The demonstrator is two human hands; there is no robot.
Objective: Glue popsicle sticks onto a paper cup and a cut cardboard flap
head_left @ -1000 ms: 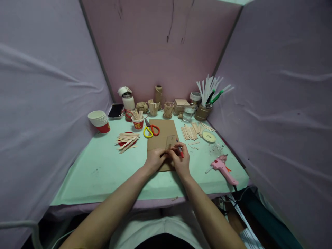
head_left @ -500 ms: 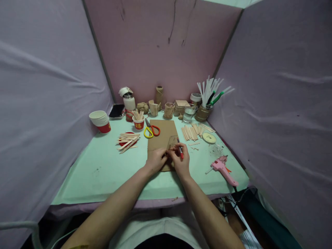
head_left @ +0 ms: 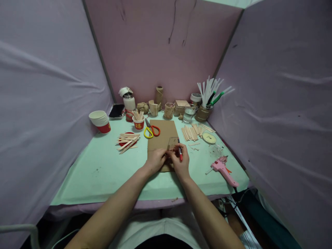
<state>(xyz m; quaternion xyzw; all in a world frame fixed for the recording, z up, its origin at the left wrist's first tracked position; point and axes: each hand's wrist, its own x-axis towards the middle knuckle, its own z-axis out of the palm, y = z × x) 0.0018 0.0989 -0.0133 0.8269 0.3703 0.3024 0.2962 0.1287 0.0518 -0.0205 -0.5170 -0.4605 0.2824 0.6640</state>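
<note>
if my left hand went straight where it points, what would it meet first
Probably the bare right hand, just ahead over the brown rectangular cardboard sheet; depth there is unclear.

Left hand [head_left: 156, 159] and right hand [head_left: 182, 166] hide the near end of the clear plate [head_left: 172, 142] on the cardboard [head_left: 159, 143] — its markings unreadably small.

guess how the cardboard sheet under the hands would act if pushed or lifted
The cardboard sheet would probably stay fairly stiff, as it lies flat with no visible curl. It looks thin, so it is likely light for its size. Pushed, it might drag the scissors along, since they lie partly over its far left side.
</note>
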